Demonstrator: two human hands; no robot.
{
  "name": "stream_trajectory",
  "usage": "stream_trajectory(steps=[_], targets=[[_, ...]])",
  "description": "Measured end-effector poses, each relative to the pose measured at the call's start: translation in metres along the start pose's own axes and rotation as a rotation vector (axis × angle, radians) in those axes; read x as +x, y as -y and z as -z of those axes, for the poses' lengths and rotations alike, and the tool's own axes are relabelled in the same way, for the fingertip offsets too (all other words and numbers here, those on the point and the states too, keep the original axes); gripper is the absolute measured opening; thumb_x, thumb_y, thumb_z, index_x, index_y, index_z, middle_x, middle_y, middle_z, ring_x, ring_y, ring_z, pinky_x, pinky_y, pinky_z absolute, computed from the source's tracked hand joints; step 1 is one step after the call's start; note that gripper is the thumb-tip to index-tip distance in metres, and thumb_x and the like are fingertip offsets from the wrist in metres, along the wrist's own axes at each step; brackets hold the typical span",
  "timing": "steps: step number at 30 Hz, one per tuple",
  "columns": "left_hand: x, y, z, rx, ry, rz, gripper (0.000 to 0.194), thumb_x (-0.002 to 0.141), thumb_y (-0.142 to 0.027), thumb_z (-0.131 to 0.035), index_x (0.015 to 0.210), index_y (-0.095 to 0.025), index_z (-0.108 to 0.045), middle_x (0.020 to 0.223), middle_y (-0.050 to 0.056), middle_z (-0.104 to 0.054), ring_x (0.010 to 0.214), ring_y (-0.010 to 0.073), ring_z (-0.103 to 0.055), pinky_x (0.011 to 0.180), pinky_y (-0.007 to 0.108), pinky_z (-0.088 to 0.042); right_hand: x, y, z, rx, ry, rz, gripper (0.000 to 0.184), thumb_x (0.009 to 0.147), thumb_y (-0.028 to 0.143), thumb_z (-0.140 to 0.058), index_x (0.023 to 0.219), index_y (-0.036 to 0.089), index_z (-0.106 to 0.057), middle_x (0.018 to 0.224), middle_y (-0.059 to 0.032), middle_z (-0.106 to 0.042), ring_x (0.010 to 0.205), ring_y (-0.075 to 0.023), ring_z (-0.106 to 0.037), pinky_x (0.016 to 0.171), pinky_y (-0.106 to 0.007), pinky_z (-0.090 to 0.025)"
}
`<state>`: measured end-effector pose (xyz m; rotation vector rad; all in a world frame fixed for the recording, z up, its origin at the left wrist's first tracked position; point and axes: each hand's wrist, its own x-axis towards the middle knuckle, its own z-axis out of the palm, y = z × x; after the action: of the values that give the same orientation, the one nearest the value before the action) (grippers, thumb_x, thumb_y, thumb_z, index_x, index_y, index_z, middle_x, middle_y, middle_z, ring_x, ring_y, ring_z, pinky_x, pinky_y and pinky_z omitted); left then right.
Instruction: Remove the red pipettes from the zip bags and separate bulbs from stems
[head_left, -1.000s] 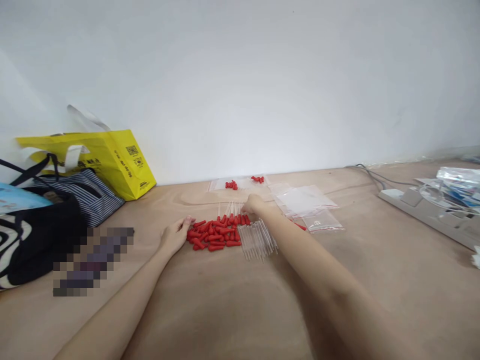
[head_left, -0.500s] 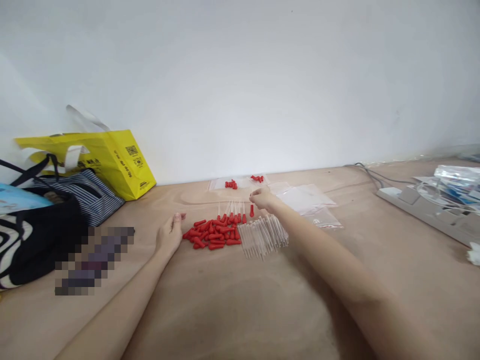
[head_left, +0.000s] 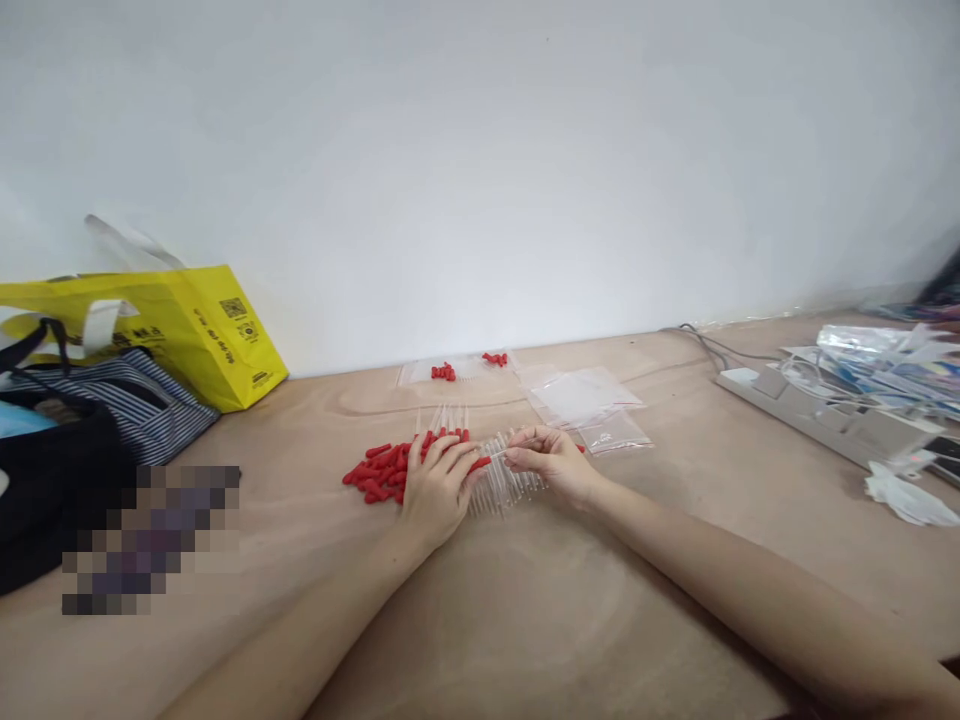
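Over the table centre, my left hand pinches a red rubber dropper bulb. My right hand grips a thin clear dropper tube, whose end meets the bulb; how far it sits inside cannot be made out. Loose red bulbs lie piled left of my left hand and partly under it. Clear tubes lie in a row beneath both hands. Behind my left hand, several droppers with red bulbs lie side by side, tubes pointing to the wall. A red tip shows past my right hand.
Clear plastic bags lie behind my right hand. Small red pieces rest on a bag near the wall. A white power strip with cables stands at right, a yellow bag and a striped pouch at left.
My right hand has come back from the row of droppers to the tubes and holds one. My left hand has moved right and holds a bulb. The view has shifted slightly right.
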<state>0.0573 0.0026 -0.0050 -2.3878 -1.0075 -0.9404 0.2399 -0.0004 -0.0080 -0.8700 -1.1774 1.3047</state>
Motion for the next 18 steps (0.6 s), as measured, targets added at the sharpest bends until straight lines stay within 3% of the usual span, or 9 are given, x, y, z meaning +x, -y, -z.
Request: stream_trajectory(steps=[4,7,10,14,18], targets=[[-0.005,0.006,0.004,0.028,-0.029,-0.01,0.015,0.082,-0.025,-0.048,0.084,-0.022,-0.063,0.097,0.002,-0.067,0.094,0.0223,-0.056,0.094,0.049,-0.025,-0.001,0.003,0.009,-0.594,-0.034,0.405,0.018,0.07,0.038,-0.062,0.07,0.02,-0.063,0.07,-0.0015,-0.065,0.071,-0.0146,-0.058,0.075,-0.034,-0.041],[-0.007,0.005,0.008,0.048,-0.017,-0.021,0.015,0.082,-0.025,-0.048,0.084,-0.023,-0.063,0.099,0.002,-0.066,0.095,0.0234,-0.055,0.094,0.05,-0.025,-0.005,0.001,0.01,-1.103,-0.023,0.786,0.011,0.077,0.032,-0.058,0.08,0.026,-0.066,0.077,0.0001,-0.067,0.084,-0.0159,-0.055,0.092,-0.042,-0.025],[-0.007,0.002,0.009,0.047,-0.004,-0.056,0.017,0.083,-0.025,-0.047,0.087,-0.023,-0.063,0.101,0.002,-0.066,0.097,0.0239,-0.055,0.095,0.052,-0.025,-0.008,-0.007,0.005,-1.365,-0.047,1.051,0.012,0.08,0.029,-0.055,0.088,0.028,-0.064,0.074,0.0028,-0.067,0.088,-0.0145,-0.054,0.097,-0.044,-0.013],[-0.007,-0.002,0.008,0.034,0.005,-0.103,0.019,0.083,-0.024,-0.046,0.094,-0.023,-0.062,0.103,0.002,-0.065,0.099,0.023,-0.054,0.097,0.052,-0.024,-0.012,-0.018,0.0,-1.44,-0.1,1.163,0.015,0.083,0.023,-0.049,0.089,0.026,-0.063,0.066,0.0042,-0.064,0.082,-0.0119,-0.054,0.098,-0.042,-0.012],[-0.01,-0.001,0.011,0.029,0.021,-0.135,0.018,0.083,-0.022,-0.047,0.084,-0.024,-0.064,0.102,0.0,-0.065,0.099,0.0222,-0.054,0.099,0.052,-0.022,-0.014,-0.02,0.002,-1.47,-0.059,1.173,0.018,0.083,0.019,-0.046,0.085,0.026,-0.062,0.061,0.0044,-0.061,0.081,-0.012,-0.053,0.097,-0.042,-0.013]])
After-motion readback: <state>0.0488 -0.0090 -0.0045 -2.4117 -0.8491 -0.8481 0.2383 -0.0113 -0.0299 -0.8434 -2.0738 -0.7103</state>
